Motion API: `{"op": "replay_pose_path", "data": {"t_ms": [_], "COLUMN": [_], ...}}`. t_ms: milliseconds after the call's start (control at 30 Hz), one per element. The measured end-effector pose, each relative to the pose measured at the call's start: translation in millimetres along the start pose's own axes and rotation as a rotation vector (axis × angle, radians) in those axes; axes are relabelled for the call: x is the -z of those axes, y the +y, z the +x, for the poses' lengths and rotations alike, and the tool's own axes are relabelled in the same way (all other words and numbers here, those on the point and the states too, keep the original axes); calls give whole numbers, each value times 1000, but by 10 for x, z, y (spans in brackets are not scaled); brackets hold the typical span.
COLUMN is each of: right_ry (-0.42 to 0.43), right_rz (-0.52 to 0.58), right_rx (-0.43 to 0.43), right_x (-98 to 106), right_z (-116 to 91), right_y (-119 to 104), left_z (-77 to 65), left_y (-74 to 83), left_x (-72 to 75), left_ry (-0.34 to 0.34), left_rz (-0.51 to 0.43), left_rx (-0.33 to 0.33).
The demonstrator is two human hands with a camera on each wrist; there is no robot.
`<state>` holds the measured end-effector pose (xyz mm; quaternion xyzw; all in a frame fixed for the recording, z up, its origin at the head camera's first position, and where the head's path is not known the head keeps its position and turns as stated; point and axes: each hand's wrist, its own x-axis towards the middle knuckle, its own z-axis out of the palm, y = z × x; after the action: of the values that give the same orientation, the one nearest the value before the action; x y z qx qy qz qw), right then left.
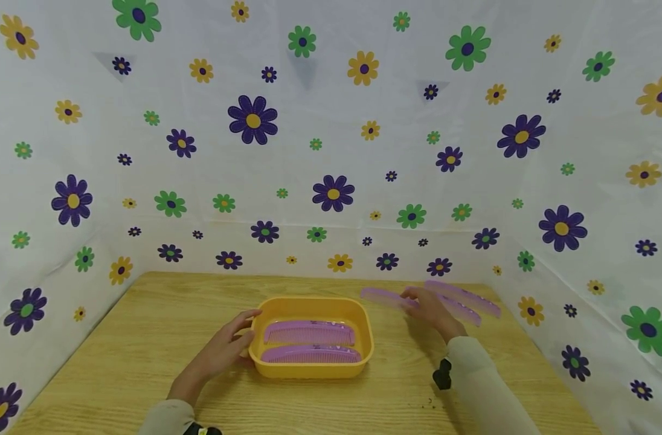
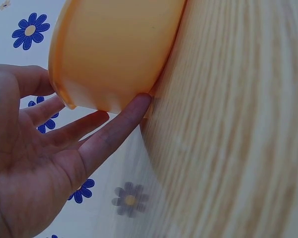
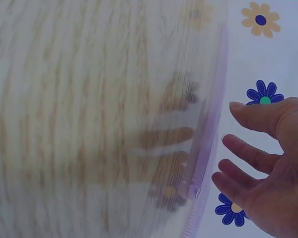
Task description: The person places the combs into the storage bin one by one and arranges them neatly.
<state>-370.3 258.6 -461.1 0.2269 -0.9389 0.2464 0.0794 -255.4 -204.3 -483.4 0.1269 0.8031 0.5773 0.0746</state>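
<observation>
A yellow plastic basin [image 1: 311, 371] stands on the table with two purple combs inside, a back comb [image 1: 309, 332] and a front comb [image 1: 311, 354]. My left hand [image 1: 224, 345] touches the basin's left end; in the left wrist view its fingers lie spread against the outer wall. Over at the right, my right hand [image 1: 431, 311] is above more purple combs lying on the wood. One comb [image 1: 380, 295] extends left from under its fingertips, and two others, including the far one [image 1: 464, 294], show beyond the hand. In the right wrist view the fingers are spread beside a comb [image 3: 208, 134].
The wooden table [image 1: 173, 326] meets a white flower-printed sheet [image 1: 331, 163] at the back and both sides. A few dark specks [image 1: 430, 403] lie near the front right, by the right sleeve [image 1: 480, 374].
</observation>
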Motion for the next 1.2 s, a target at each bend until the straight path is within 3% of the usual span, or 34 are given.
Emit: {"op": "replay_pose_path", "data": {"t_ms": [133, 367, 767, 1200], "right_ry": [-12, -55, -96, -104], "right_rz": [18, 26, -16, 80], "right_rx": [-24, -201, -233, -338], "right_x": [-1, -20, -6, 29], "right_z": [-3, -1, 16, -43], "right_y": [28, 34, 122, 182], "left_z": [-1, -6, -5, -7], "left_y": [3, -4, 3, 4], "left_x": [-1, -3, 14, 15], "left_ry": [-3, -9, -14, -23], "left_rz": [1, -4, -2, -7], "left_rx": [-7, -9, -11, -23]}}
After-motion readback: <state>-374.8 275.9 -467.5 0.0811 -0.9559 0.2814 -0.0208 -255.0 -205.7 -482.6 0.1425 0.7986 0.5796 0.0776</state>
